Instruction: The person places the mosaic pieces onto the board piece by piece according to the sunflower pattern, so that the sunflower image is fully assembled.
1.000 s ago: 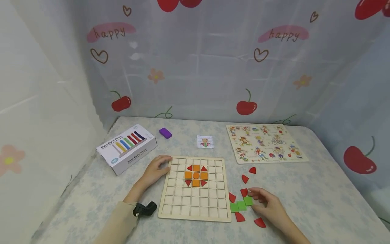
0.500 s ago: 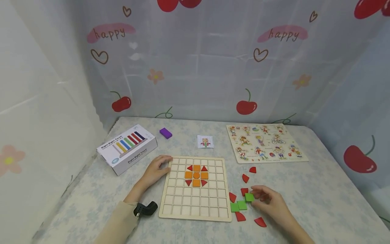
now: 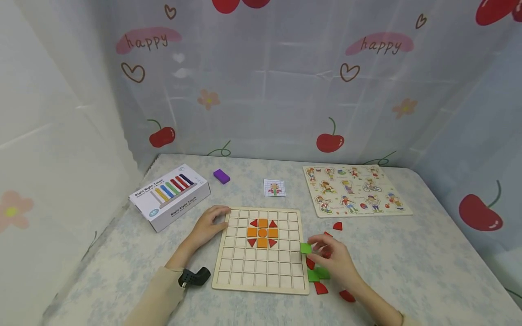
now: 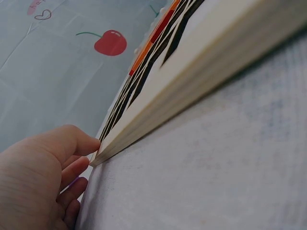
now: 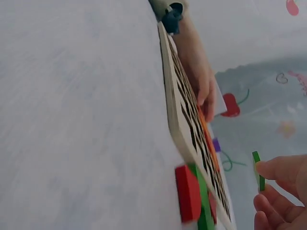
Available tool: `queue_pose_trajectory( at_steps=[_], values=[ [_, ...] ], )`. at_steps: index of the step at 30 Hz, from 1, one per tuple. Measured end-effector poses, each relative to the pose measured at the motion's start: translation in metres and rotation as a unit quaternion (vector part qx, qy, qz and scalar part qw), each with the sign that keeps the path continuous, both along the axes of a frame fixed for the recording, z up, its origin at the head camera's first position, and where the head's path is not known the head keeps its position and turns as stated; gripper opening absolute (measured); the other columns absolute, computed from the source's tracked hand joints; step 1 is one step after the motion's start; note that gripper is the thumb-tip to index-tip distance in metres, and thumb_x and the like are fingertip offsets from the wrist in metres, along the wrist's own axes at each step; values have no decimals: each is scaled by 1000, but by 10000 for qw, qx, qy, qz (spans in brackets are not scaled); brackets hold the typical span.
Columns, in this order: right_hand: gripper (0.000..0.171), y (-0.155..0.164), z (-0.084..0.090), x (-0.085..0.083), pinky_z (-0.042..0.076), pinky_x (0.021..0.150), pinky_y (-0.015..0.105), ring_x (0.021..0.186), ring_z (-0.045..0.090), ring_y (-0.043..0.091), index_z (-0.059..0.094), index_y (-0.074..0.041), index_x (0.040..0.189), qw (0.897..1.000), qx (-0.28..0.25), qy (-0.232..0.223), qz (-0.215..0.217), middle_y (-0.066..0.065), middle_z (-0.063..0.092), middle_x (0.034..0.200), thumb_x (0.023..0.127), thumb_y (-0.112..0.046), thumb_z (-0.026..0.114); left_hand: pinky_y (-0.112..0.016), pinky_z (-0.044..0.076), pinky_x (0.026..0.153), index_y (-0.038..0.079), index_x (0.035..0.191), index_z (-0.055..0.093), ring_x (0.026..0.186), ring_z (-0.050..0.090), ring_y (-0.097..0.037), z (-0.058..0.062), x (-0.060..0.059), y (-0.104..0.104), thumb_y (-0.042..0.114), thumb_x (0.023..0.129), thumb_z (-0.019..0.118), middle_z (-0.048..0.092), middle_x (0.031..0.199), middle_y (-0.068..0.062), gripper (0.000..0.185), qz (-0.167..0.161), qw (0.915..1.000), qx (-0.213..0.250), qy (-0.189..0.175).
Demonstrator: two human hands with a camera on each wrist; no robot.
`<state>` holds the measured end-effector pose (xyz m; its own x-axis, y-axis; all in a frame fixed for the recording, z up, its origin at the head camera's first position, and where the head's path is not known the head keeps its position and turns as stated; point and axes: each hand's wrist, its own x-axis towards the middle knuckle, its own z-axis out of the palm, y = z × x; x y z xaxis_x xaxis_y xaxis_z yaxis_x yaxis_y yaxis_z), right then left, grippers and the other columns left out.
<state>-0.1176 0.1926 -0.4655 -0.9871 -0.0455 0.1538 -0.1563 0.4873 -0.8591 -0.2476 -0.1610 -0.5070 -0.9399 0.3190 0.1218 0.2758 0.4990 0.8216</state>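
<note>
A wooden grid board (image 3: 261,274) lies on the table, with orange squares, an orange disc (image 3: 263,233) and red triangles set in its upper middle cells. My left hand (image 3: 207,227) grips the board's far left corner; in the left wrist view its thumb (image 4: 79,141) lies on the rim and the other fingers are by the edge. Between thumb and fingertips, my right hand (image 3: 335,260) pinches a green square tile (image 3: 305,248) at the board's right edge. The right wrist view shows this tile edge-on, raised. Below the hand lie more green tiles (image 3: 313,275) and red quarter-circle pieces (image 3: 321,288), partly covered.
Behind the board lies a small pattern card (image 3: 274,188). A white box (image 3: 171,197) stands at the left, with a purple block (image 3: 222,176) to its right. A picture puzzle board (image 3: 358,191) lies at the back right. A patterned curtain (image 3: 261,90) surrounds the table.
My right hand has picked up a green tile from the right-hand pieces and carried it left to the board's edge. The left hand stays on the board's corner.
</note>
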Motion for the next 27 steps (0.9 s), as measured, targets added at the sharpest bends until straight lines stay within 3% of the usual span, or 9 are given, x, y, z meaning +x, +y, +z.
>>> queue_pose_trajectory(
  at_steps=[5, 12, 27],
  values=[
    [31, -37, 3, -15, 52, 72, 22, 82, 59, 15, 67, -6, 105, 9978, 40, 191, 639, 4, 68, 99, 76, -3, 76, -50, 30, 116, 11, 130, 58, 136, 41, -30, 2, 1, 0, 15, 90, 64, 53, 138, -7, 41, -11, 10000, 19, -65],
    [28, -68, -7, -28, 49, 69, 23, 79, 58, 21, 68, -5, 103, 9915, -95, 471, 1208, 6, 68, 94, 76, -5, 76, -49, 30, 116, 11, 129, 58, 136, 41, -29, 3, 2, 0, 15, 89, 64, 53, 137, -7, 41, -18, 10000, 49, -68],
    [32, -83, -26, -30, 48, 72, 19, 83, 56, 16, 68, -6, 104, 9894, -117, -12, 1447, 5, 67, 98, 74, -5, 78, -48, 30, 116, 11, 129, 58, 135, 42, -28, 4, 2, 0, 15, 89, 64, 54, 136, -6, 41, -27, 10000, 4, -45]
  ],
)
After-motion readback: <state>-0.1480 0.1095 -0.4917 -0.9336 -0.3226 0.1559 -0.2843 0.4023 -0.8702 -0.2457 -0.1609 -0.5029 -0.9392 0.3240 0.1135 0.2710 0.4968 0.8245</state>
